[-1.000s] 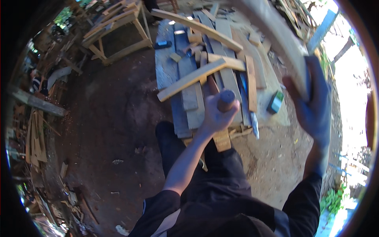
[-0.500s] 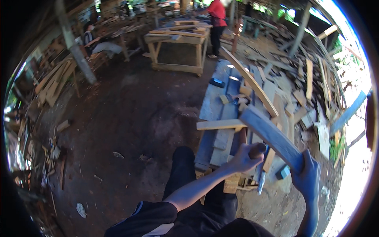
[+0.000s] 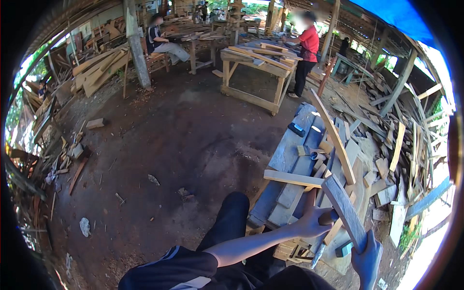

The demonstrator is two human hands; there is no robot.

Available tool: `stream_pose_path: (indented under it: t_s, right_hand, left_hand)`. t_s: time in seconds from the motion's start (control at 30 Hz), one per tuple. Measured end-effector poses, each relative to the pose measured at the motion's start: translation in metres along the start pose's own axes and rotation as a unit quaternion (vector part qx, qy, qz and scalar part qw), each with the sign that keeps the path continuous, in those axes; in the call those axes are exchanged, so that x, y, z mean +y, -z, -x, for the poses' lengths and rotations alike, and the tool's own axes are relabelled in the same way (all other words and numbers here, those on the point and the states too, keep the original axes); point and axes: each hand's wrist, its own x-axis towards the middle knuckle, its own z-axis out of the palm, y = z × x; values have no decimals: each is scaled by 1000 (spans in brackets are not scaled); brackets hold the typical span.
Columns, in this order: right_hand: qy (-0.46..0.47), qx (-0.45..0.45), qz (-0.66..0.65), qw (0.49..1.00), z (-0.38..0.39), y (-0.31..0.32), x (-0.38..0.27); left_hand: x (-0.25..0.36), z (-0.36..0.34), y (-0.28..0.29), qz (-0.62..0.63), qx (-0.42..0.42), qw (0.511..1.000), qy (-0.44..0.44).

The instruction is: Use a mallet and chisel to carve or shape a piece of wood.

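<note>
My left hand [image 3: 311,224] is closed around a dark, round-ended wooden handle [image 3: 328,217] above the near end of a low plank-topped bench [image 3: 285,159]; the rest of that tool is hidden. To its right, my right hand [image 3: 366,256] grips the lower end of a short, thick grey-brown board [image 3: 345,209], tilted with its far end up over the bench. Beyond my left hand a pale wooden slat [image 3: 292,178] lies across the bench top. A longer wooden strip [image 3: 333,137] slants away behind the board. A brush [image 3: 304,151] and a small black-and-blue object [image 3: 296,129] rest farther up.
A wooden worktable [image 3: 256,63] stands ahead, with a person in red [image 3: 309,43] beside it. Another person [image 3: 162,43] sits at the far left near a post [image 3: 137,46]. Scrap wood [image 3: 386,159] is heaped at right; a dark block [image 3: 344,249] lies by my right hand.
The view has swung up and left, so the bench and my hands appear lower and farther right. Both hands keep their holds; the board now stands steeper in the picture.
</note>
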Motion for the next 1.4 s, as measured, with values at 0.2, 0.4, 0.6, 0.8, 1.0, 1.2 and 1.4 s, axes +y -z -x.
stream_pose_path:
  t_s: [0.2, 0.4, 0.6, 0.8, 1.0, 1.2, 1.4]
  right_hand:
    - [-8, 24, 11, 1000, 7, -16, 16]
    - [-19, -11, -15, 1000, 11, -17, 21]
    - [-29, 0, 14, 999, 3, -3, 7]
    - [46, 210, -77, 974, 2, -25, 57]
    - [-204, 345, -443, 802, 6, -14, 74]
    - [-5, 12, -17, 1000, -4, 16, -4]
    - [-244, 214, -387, 863, 29, 3, 92]
  left_hand:
    - [-3, -4, 2, -29, -14, 999, 5]
    - [35, -20, -2, -7, 21, 1000, 18]
    - [32, -22, -8, -40, 33, 998, 25]
    - [38, -24, -4, -14, 49, 996, 79]
    - [31, -24, -8, -55, 59, 996, 42]
    - [39, -26, 7, -112, 54, 986, 112]
    - [38, -19, -10, -52, 44, 997, 47]
